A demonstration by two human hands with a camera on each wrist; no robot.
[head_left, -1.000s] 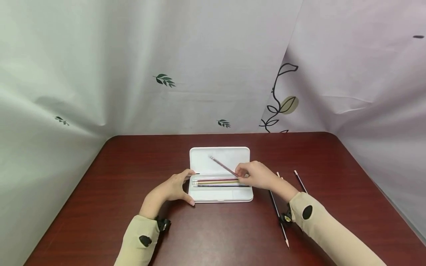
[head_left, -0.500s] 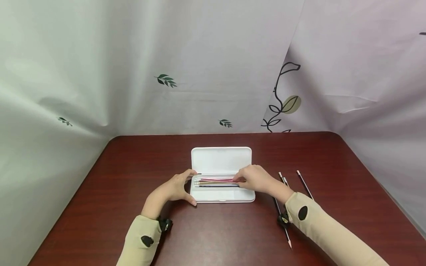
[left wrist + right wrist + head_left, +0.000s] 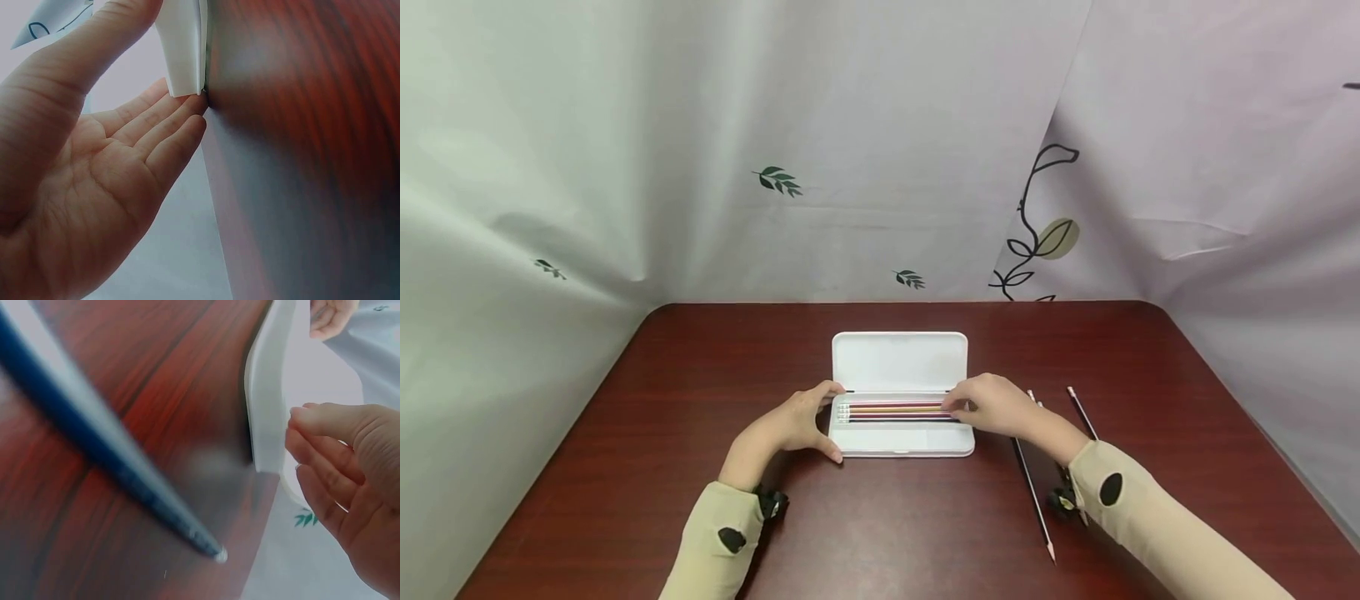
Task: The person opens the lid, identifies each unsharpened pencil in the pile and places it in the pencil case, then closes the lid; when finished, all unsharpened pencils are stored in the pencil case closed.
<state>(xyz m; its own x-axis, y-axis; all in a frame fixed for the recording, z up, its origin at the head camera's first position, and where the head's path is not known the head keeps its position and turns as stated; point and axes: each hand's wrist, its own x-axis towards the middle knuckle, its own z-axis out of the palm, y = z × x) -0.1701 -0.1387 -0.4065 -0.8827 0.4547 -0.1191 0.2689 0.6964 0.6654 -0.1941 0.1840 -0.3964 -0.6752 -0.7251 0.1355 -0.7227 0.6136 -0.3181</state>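
Observation:
An open white pencil case [image 3: 900, 362] stands at the table's middle, its lid raised at the back. Several pencils [image 3: 891, 409] lie side by side in its tray, white eraser ends to the left. My left hand [image 3: 786, 423] holds the case's left end, thumb at the front corner and fingers at the back. In the left wrist view those fingers [image 3: 165, 125] touch the case's end. My right hand [image 3: 1000, 408] has its fingertips at the pencils' right ends. In the right wrist view thumb and forefinger tips come together over the case [image 3: 269, 394]; whether they pinch a pencil is hidden.
A dark pencil [image 3: 1033, 492] lies on the table right of the case, and another pencil [image 3: 1081, 411] lies farther right; the right forearm partly covers the loose pencils. In the right wrist view a blurred dark pencil [image 3: 125, 450] crosses the foreground. Cloth curtains [image 3: 880, 150] surround the table.
My right hand has lowered a reddish pencil from a slant over the lid into the tray among the others, then shifted slightly right. The left hand stays at the case.

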